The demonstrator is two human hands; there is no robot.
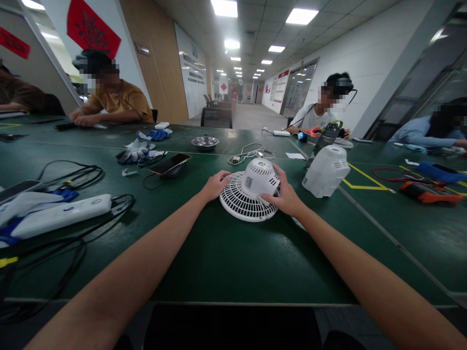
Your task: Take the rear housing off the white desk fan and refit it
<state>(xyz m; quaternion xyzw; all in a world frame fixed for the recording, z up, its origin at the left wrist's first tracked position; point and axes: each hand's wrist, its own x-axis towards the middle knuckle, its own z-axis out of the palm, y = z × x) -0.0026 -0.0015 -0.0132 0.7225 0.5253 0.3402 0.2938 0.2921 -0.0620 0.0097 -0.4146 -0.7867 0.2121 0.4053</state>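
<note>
A white fan grille (238, 205) lies flat on the green table in front of me, its ribs spreading out from a rounded motor housing (260, 177) that stands on it. The housing has a vented top and a small label on its side. My left hand (216, 185) grips the grille's left rim, fingers bent over the edge. Wrapped around the housing's right side is my right hand (286, 194), thumb across the front; its other fingers are partly hidden behind. Just right of it stands a white plastic fan base (326, 171).
Behind the fan lie a coiled white cable (251, 154) and a metal bowl (205, 142). A phone (170, 164), gloves (136, 151) and a white power strip (63, 214) with black cords are left. An orange multimeter (430, 192) lies right. Several people sit across the table.
</note>
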